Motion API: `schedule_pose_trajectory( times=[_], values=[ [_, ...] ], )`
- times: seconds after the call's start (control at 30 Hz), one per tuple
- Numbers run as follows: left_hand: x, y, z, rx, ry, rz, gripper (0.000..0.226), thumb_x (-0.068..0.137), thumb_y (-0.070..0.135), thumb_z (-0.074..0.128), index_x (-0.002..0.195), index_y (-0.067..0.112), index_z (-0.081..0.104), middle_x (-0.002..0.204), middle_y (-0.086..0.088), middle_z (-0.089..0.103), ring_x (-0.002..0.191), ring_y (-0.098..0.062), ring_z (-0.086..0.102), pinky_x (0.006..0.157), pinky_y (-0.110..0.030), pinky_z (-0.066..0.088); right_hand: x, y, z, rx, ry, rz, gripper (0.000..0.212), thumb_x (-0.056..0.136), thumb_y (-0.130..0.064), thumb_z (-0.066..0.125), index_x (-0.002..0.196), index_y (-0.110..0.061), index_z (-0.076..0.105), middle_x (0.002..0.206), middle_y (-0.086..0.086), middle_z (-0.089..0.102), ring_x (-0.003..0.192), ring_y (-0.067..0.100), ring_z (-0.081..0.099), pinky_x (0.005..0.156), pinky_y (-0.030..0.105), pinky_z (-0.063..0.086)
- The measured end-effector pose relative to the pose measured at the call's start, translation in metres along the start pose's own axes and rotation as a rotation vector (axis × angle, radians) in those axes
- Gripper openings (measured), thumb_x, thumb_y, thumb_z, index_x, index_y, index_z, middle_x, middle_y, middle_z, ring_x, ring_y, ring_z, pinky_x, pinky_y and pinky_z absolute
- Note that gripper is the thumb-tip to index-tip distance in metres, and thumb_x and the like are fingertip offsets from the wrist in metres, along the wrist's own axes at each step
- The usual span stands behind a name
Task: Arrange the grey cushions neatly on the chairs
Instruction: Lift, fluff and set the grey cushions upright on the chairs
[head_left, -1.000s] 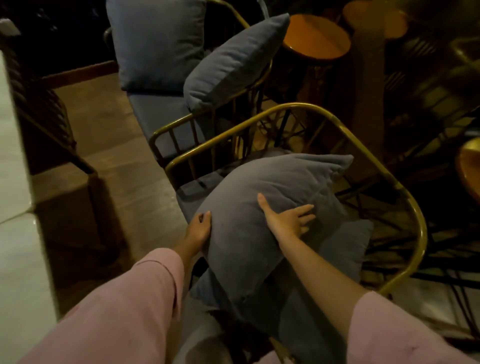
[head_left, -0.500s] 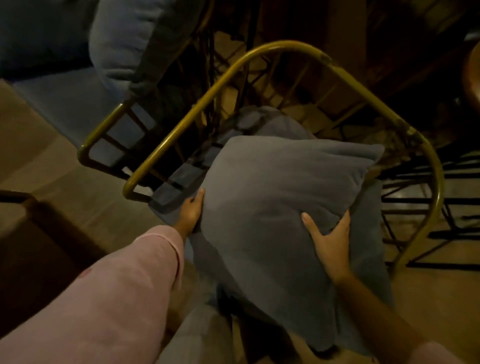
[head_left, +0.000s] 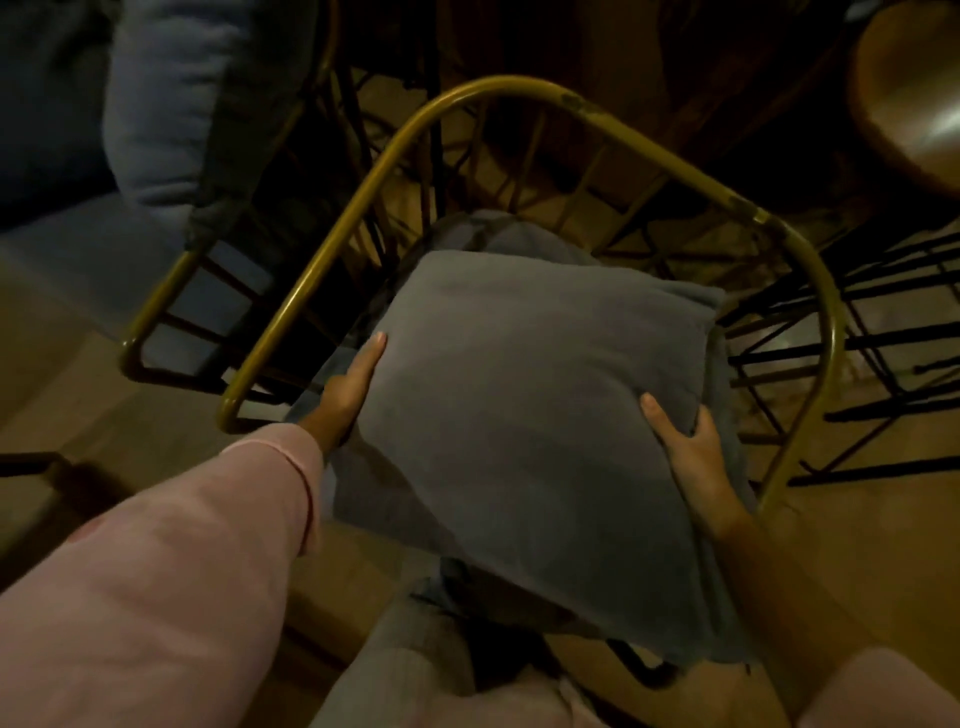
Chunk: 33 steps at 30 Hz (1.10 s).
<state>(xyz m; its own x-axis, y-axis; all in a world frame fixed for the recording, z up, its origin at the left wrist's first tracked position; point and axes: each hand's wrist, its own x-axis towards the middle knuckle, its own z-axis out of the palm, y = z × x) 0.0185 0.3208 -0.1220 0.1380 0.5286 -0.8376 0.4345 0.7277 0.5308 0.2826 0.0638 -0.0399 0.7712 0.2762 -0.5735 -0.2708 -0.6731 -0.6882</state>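
Grey cushion (head_left: 519, 415) sits tilted over the seat of the near gold-framed chair (head_left: 519, 85), on top of a second cushion (head_left: 493, 234). Right hand (head_left: 685, 447) grips its right edge, thumb on top. Left hand (head_left: 348, 389) lies against the left edge, visible finger straight, rest hidden; can't tell if it grips. Far left: another chair (head_left: 156, 312) with a cushion (head_left: 161, 104).

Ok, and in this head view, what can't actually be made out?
Head view only:
Left hand: most fingers hidden behind the grey cushion, so its grip is unclear.
Chair seat: covered by that cushion and a second cushion behind it.
Neighbouring cushion: blurred, cut off by the top edge.
Round table: cut off by the right edge.
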Motion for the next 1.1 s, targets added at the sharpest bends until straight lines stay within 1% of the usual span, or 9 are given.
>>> schedule_pose_trajectory(
  times=[0.13, 0.37, 0.5, 0.63, 0.73, 0.83, 0.93, 1.03, 1.1],
  values=[
    [-0.058, 0.026, 0.007, 0.001, 0.096, 0.121, 0.095, 0.081, 0.068, 0.057, 0.149, 0.008, 0.031, 0.150, -0.015, 0.042, 0.134, -0.037, 0.044, 0.104, -0.044, 0.038, -0.017, -0.007, -0.021, 0.093, -0.029, 0.003, 0.145, 0.029, -0.090, 0.073, 0.152, -0.024, 0.038, 0.149, 0.004, 0.052, 0.132, 0.032, 0.053, 0.108, 0.052, 0.045],
    [-0.118, 0.063, -0.006, -0.121, 0.239, 0.313, 0.110, 0.058, 0.079, 0.070, 0.138, 0.007, 0.049, 0.130, -0.002, 0.058, 0.117, -0.026, 0.058, 0.106, -0.045, 0.045, -0.039, -0.043, -0.045, 0.241, -0.130, -0.105, 0.142, 0.023, -0.087, 0.077, 0.147, -0.026, 0.046, 0.135, -0.005, 0.058, 0.120, 0.022, 0.057, 0.102, 0.041, 0.047],
    [-0.153, 0.092, -0.019, -0.189, 0.355, 0.435, 0.101, 0.066, 0.077, 0.064, 0.135, 0.004, 0.053, 0.135, -0.013, 0.059, 0.122, -0.033, 0.056, 0.101, -0.038, 0.045, -0.041, -0.089, -0.048, 0.284, -0.169, -0.170, 0.123, 0.040, -0.079, 0.078, 0.146, -0.026, 0.048, 0.144, -0.001, 0.057, 0.127, 0.027, 0.057, 0.110, 0.049, 0.045],
    [-0.179, 0.130, -0.061, -0.227, 0.479, 0.496, 0.082, 0.073, 0.075, 0.058, 0.109, 0.002, 0.066, 0.118, -0.016, 0.068, 0.105, -0.033, 0.062, 0.096, -0.045, 0.050, -0.054, -0.149, -0.035, 0.292, -0.250, -0.308, 0.115, 0.046, -0.082, 0.077, 0.145, -0.033, 0.049, 0.142, -0.005, 0.059, 0.128, 0.025, 0.057, 0.108, 0.051, 0.045],
    [-0.189, 0.155, -0.101, -0.242, 0.541, 0.555, 0.064, 0.079, 0.071, 0.057, 0.082, 0.007, 0.064, 0.097, -0.012, 0.067, 0.089, -0.029, 0.060, 0.081, -0.039, 0.047, -0.066, -0.195, -0.006, 0.290, -0.335, -0.381, 0.095, 0.062, -0.075, 0.074, 0.144, -0.033, 0.050, 0.139, -0.005, 0.060, 0.122, 0.022, 0.059, 0.104, 0.048, 0.047],
    [-0.191, 0.176, -0.151, -0.245, 0.625, 0.578, 0.068, 0.079, 0.072, 0.053, 0.086, 0.006, 0.067, 0.093, -0.011, 0.067, 0.087, -0.030, 0.060, 0.075, -0.036, 0.040, -0.077, -0.235, 0.035, 0.294, -0.405, -0.406, 0.084, 0.070, -0.065, 0.075, 0.142, -0.027, 0.053, 0.134, -0.003, 0.064, 0.116, 0.021, 0.063, 0.093, 0.042, 0.054],
    [-0.180, 0.196, -0.205, -0.273, 0.699, 0.576, 0.069, 0.080, 0.073, 0.050, 0.094, 0.007, 0.066, 0.096, -0.009, 0.065, 0.091, -0.030, 0.059, 0.079, -0.037, 0.042, -0.088, -0.271, 0.090, 0.291, -0.482, -0.450, 0.097, 0.060, -0.067, 0.079, 0.143, -0.027, 0.052, 0.135, -0.003, 0.064, 0.116, 0.019, 0.063, 0.087, 0.036, 0.055],
    [-0.163, 0.217, -0.261, -0.267, 0.758, 0.567, 0.058, 0.086, 0.068, 0.048, 0.085, 0.011, 0.060, 0.098, -0.010, 0.061, 0.092, -0.028, 0.055, 0.080, -0.035, 0.040, -0.097, -0.310, 0.155, 0.271, -0.513, -0.505, 0.107, 0.055, -0.068, 0.085, 0.147, -0.030, 0.046, 0.139, -0.005, 0.060, 0.121, 0.020, 0.061, 0.097, 0.042, 0.054],
    [-0.146, 0.238, -0.303, -0.291, 0.781, 0.557, 0.070, 0.081, 0.074, 0.047, 0.094, 0.008, 0.065, 0.111, -0.013, 0.066, 0.102, -0.033, 0.060, 0.086, -0.038, 0.043, -0.100, -0.340, 0.203, 0.255, -0.537, -0.536, 0.111, 0.052, -0.067, 0.087, 0.148, -0.030, 0.044, 0.139, -0.006, 0.059, 0.123, 0.020, 0.060, 0.102, 0.045, 0.052]
  ],
)
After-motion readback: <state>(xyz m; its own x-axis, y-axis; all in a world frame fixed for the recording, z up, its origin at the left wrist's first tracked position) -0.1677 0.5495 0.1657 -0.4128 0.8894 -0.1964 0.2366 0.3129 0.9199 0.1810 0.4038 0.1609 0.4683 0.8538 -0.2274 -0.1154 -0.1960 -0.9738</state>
